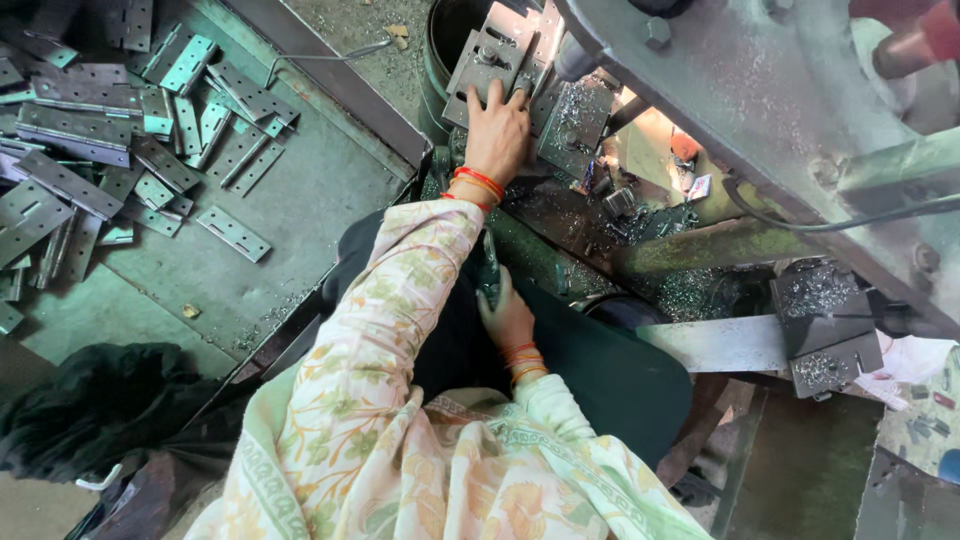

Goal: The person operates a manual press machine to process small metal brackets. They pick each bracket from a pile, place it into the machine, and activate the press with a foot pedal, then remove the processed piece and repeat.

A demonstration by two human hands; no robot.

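Note:
My left hand (497,128) reaches forward with its fingers spread flat on a grey slotted metal plate (480,60) that sits in the fixture of a drilling machine (720,80). It presses on the plate rather than gripping it. Closer to my body, my right hand (506,318) is closed around a dark green lever handle (489,268) that stands upright beside the machine's base. Both wrists carry red and orange bangles, and both sleeves are a pale floral cloth.
A heap of grey hinge plates (90,150) lies on a green metal tray (300,210) at the left. Metal shavings (690,290) cover the machine bed. A black cloth (100,400) lies at lower left, and a cable (830,225) runs at right.

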